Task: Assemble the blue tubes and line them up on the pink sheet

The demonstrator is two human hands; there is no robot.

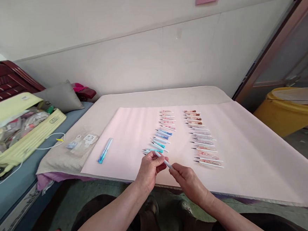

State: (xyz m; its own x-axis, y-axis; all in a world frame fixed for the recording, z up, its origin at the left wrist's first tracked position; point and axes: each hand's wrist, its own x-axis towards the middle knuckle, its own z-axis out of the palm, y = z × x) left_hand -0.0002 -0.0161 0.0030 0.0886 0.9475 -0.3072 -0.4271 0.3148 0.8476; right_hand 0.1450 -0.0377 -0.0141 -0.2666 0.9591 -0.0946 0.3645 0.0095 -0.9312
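Both hands meet over the near edge of the worktop on one slim white pen (164, 159). The left hand (149, 167) has its grip clamped on the pen's upper half, thumb and curled fingers wrapped round the barrel; the right hand (186, 178) has its grip pinched shut on the lower tip, so the pen runs aslant between the two, just above the pink sheet.

Just beyond the left grip lies the left row of pens (163, 136), about a dozen thin plastic sticks laid side by side like ladder rungs: the nearer ones have teal and blue barrels, the farther ones pale pink. Beyond the right grip and a little to its right is the right row of pens (202, 138), roughly fifteen; the exact count is hard to tell at this size. Its far ones are brownish red, its near ones white with pinkish print.

Well to the left of the left grip, one blue pen (105, 150) lies alone, and farther left is a clear plastic bag (82, 141) with white labels.

All rest on a smooth matte pink paper sheet (251, 147) spread over the beige cloth of the worktop (168, 95). Far left, one pale yellow ribbed suitcase (31, 136) lies open on a bed, with one grey pillow (60, 96) behind it. Far right stands one yellow plastic tub (288, 115).
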